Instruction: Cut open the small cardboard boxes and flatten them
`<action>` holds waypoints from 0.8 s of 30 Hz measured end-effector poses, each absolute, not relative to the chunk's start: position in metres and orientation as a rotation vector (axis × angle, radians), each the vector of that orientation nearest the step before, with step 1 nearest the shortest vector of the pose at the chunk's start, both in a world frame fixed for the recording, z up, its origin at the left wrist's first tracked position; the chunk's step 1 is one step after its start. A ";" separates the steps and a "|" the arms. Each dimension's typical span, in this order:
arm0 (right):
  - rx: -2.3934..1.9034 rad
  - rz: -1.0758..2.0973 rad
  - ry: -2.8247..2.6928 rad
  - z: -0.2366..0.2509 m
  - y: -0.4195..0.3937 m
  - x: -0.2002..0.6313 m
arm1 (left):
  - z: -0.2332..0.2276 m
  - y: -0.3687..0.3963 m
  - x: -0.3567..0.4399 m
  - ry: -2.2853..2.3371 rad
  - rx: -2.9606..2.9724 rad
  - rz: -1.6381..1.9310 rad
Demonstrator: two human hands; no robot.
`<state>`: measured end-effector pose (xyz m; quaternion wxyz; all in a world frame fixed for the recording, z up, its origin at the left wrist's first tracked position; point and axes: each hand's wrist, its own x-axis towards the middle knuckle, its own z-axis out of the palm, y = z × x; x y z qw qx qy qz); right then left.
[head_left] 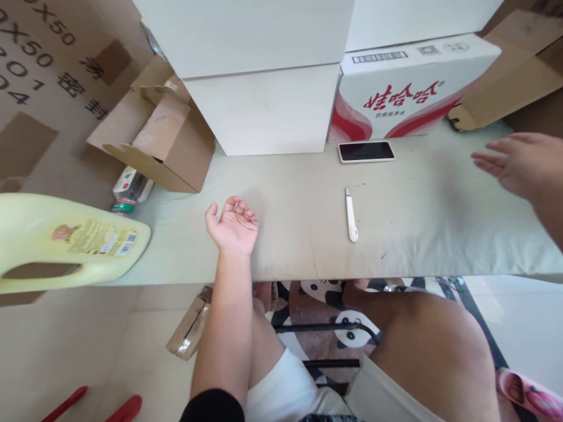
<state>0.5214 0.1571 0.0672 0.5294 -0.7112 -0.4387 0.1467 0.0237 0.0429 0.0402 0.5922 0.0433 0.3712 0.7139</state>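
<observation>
My left hand lies palm up on the covered table, its fingers loosely curled and apart, with nothing in it. To the right, my right hand is held over the table's right part, fingers stretched out and holding nothing. Between the two hands a white utility knife rests on the cloth, its tip pointing away from me. Behind the knife is a phone with a dark screen, lying flat in front of a white and red carton.
White boxes are stacked at the back. An open cardboard carton stands at the left, beside a lying plastic bottle and a large pale yellow jug. Another cardboard box is at the back right. My knees are under the table's front edge.
</observation>
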 end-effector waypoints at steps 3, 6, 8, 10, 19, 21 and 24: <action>-1.862 0.633 -0.871 0.051 0.155 0.483 | 0.042 0.042 0.018 0.844 0.104 1.682; -1.938 0.760 -0.878 0.044 0.145 0.444 | 0.043 0.040 0.010 0.828 0.097 1.693; -1.969 0.802 -0.942 0.044 0.139 0.418 | 0.044 0.038 0.004 0.811 0.083 1.698; -1.988 0.839 -1.048 0.047 0.135 0.389 | 0.044 0.034 -0.001 0.783 0.066 1.709; -1.653 0.930 -1.987 0.067 0.136 0.183 | 0.050 0.017 -0.029 0.570 -0.052 1.811; -1.415 0.854 -2.250 0.075 0.132 0.123 | 0.050 0.016 -0.034 0.542 -0.062 1.820; -1.037 0.705 -2.494 0.092 0.123 0.040 | 0.049 0.015 -0.040 0.549 -0.065 1.835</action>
